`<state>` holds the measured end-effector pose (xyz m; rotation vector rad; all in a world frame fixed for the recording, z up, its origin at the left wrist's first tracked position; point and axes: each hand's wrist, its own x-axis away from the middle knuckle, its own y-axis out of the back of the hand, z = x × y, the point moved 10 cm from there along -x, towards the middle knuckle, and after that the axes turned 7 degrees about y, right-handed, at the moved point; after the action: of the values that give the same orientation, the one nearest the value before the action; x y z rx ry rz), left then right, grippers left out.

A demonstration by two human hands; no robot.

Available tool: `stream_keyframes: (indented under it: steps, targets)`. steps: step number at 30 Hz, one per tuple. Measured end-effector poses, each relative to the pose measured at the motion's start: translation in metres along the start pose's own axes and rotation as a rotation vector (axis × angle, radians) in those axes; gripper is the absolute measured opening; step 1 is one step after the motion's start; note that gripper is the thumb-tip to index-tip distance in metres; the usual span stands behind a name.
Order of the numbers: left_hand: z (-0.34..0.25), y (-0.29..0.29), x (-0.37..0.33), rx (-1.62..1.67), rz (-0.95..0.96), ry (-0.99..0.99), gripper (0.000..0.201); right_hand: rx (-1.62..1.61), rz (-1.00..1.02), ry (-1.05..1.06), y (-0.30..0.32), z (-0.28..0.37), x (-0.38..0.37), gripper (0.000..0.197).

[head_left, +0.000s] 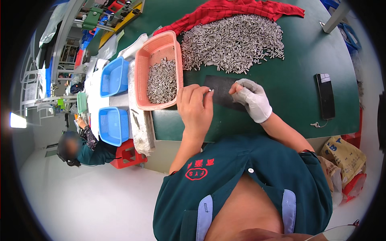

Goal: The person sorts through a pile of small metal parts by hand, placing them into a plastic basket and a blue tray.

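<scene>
My bare left hand (196, 105) pinches a small metal cylinder (211, 90) between thumb and forefinger, just beside the pink basket. My right hand (255, 101) wears a white glove with the fingertips showing. Its fingers are curled together over the dark mat (219, 86), and whatever they may hold is hidden. Beyond both hands lies a wide heap of short silvery metal cylinders (233, 42). The pink basket (139, 68), to the left, holds many more such metal pieces (162, 80).
A red checked cloth (225, 10) lies behind the heap on the green table (299, 60). At right is a black phone (325, 98). Two blue baskets (114, 76) stand on the left, where another person (90, 146) sits by a red stool (130, 154).
</scene>
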<state>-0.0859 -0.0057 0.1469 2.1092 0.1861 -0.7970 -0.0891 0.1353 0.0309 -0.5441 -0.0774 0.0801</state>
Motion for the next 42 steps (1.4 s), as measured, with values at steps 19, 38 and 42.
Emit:
stream_keyframes:
  steps: [19, 38, 42]
  targets:
    - [0.094, -0.084, -0.019, -0.168, 0.186, 0.267, 0.014, 0.004, -0.048, 0.016, 0.003, 0.009, 0.003, 0.023]
    - [0.110, -0.110, 0.001, 0.608, 0.377, 0.641, 0.005, -0.047, -0.075, -0.005, 0.013, 0.008, 0.000, 0.026]
    - [0.080, -0.102, 0.006, 0.932, 0.428, 0.619, 0.005, -0.061, -0.067, -0.008, 0.014, 0.006, 0.001, 0.026]
